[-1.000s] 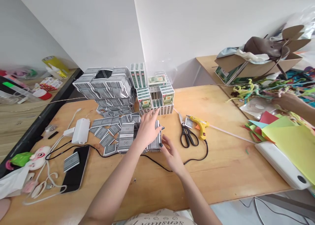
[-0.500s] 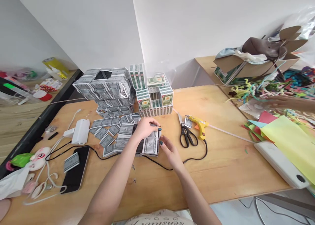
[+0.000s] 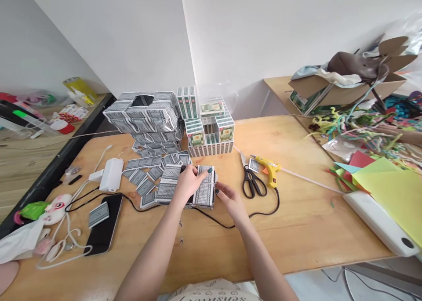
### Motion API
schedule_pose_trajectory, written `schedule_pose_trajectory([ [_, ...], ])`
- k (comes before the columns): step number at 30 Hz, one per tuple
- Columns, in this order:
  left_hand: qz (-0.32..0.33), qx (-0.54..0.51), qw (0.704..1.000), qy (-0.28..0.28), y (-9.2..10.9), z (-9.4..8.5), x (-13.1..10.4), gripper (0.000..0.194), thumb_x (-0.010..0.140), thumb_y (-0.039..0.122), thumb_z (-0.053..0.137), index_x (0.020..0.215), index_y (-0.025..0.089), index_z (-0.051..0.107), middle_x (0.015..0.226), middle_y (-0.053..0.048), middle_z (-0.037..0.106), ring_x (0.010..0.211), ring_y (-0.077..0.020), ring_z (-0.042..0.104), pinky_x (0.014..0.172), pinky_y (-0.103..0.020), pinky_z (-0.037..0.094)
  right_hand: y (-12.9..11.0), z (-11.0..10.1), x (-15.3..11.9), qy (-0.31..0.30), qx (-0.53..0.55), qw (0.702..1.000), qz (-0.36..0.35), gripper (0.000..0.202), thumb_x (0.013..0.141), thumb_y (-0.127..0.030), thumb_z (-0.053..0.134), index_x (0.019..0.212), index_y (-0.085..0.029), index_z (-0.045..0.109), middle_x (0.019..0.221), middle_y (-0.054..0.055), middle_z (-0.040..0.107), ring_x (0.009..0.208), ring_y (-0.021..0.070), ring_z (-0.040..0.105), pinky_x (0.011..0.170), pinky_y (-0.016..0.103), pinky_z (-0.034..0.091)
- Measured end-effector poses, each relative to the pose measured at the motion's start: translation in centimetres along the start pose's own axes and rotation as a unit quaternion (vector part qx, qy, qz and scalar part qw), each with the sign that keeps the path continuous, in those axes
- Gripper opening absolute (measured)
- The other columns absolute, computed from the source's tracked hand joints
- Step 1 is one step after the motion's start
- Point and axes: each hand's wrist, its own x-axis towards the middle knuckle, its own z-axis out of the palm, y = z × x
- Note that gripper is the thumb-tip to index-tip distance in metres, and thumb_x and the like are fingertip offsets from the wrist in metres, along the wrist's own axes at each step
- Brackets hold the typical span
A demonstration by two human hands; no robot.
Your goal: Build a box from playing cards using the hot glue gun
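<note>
A low block of playing cards point(image 3: 204, 194) with grey patterned backs lies on the table in front of me. My left hand point(image 3: 189, 182) reaches over its top, fingers bent into the dark gap in the middle and thumb stretched along the right part. At the block's right edge, my right hand point(image 3: 228, 199) has its thumb and fingertips close together against the side; what lies between them is too small to make out. Loose playing cards point(image 3: 144, 186) are spread left of the block. Behind stands a taller stack built of the same cards point(image 3: 154, 118).
Black-handled scissors point(image 3: 253, 182) and a yellow hot glue gun point(image 3: 272, 173) lie to the right, its black cord running past the block. Card boxes point(image 3: 211, 149) are stacked behind. A phone point(image 3: 104, 230), white adapter point(image 3: 111, 174) and cables sit left; coloured paper point(image 3: 389, 191) lies right.
My left hand has drawn back from the block's right edge toward its middle gap, uncovering the right part. My right hand stays at the right side. The view has shifted slightly.
</note>
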Motion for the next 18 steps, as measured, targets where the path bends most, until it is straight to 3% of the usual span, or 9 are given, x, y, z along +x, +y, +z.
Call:
schedule_pose_trajectory([
  [1, -0.036, -0.102, 0.994, -0.015, -0.1, 0.5, 0.2, 0.035, 0.06, 0.045, 0.069, 0.072, 0.018, 0.049, 0.063, 0.0, 0.059, 0.062, -0.0175, 0.059, 0.06, -0.028, 0.043, -0.1, 0.1, -0.1, 0.0, -0.003, 1.0, -0.001, 0.038, 0.065, -0.042, 0.066, 0.096, -0.019, 0.065, 0.104, 0.008, 0.067, 0.106, 0.0248, 0.057, 0.094, 0.043, 0.041],
  [4, -0.121, -0.343, 0.927, -0.086, 0.3, 1.1, 0.2, 0.043, 0.056, 0.034, 0.075, 0.087, 0.016, 0.05, 0.07, -0.002, 0.063, 0.062, -0.0171, 0.062, 0.059, -0.03, 0.048, -0.5, 0.3, -0.6, 0.013, 0.001, 1.0, -0.012, 0.035, 0.066, -0.04, 0.066, 0.093, -0.019, 0.066, 0.109, 0.008, 0.065, 0.106, 0.0249, 0.056, 0.094, 0.042, 0.041],
  [7, -0.121, -0.431, 0.877, -0.177, 1.0, 0.3, -0.5, 0.035, 0.061, 0.031, 0.071, 0.088, 0.015, 0.056, 0.074, -0.006, 0.067, 0.065, -0.0192, 0.064, 0.064, -0.033, 0.05, -1.1, 0.1, -1.0, 0.046, 0.058, 0.997, -0.029, 0.039, 0.068, -0.04, 0.065, 0.101, -0.02, 0.062, 0.117, 0.008, 0.06, 0.107, 0.0248, 0.055, 0.091, 0.041, 0.043],
  [10, -0.104, -0.501, 0.822, -0.249, 1.6, -1.1, -1.4, 0.031, 0.062, 0.031, 0.071, 0.086, 0.015, 0.062, 0.078, -0.006, 0.07, 0.074, -0.022, 0.065, 0.068, -0.032, 0.051, -2.2, -0.1, -1.6, 0.017, 0.134, 0.99, -0.037, 0.05, 0.072, -0.041, 0.062, 0.117, -0.025, 0.051, 0.126, 0.007, 0.053, 0.112, 0.0254, 0.051, 0.088, 0.041, 0.046],
  [14, -0.079, -0.536, 0.795, -0.273, 2.2, -2.1, -2.4, 0.036, 0.061, 0.04, 0.07, 0.089, 0.018, 0.064, 0.079, -0.005, 0.07, 0.082, -0.0253, 0.065, 0.071, -0.034, 0.051, -3.8, 0.3, -2.6, -0.061, 0.183, 0.98, -0.051, 0.056, 0.076, -0.045, 0.057, 0.128, -0.031, 0.042, 0.136, 0.002, 0.044, 0.123, 0.025, 0.041, 0.095, 0.041, 0.041],
  [18, -0.06, -0.525, 0.806, -0.266, 2.7, -2.2, -2.6, 0.04, 0.059, 0.042, 0.07, 0.091, 0.018, 0.064, 0.078, -0.005, 0.07, 0.085, -0.0274, 0.064, 0.074, -0.037, 0.05, -4.9, 0.8, -3.3, -0.058, 0.155, 0.985, -0.055, 0.057, 0.076, -0.048, 0.057, 0.129, -0.034, 0.041, 0.136, -0.001, 0.043, 0.126, 0.0242, 0.037, 0.097, 0.042, 0.039],
])
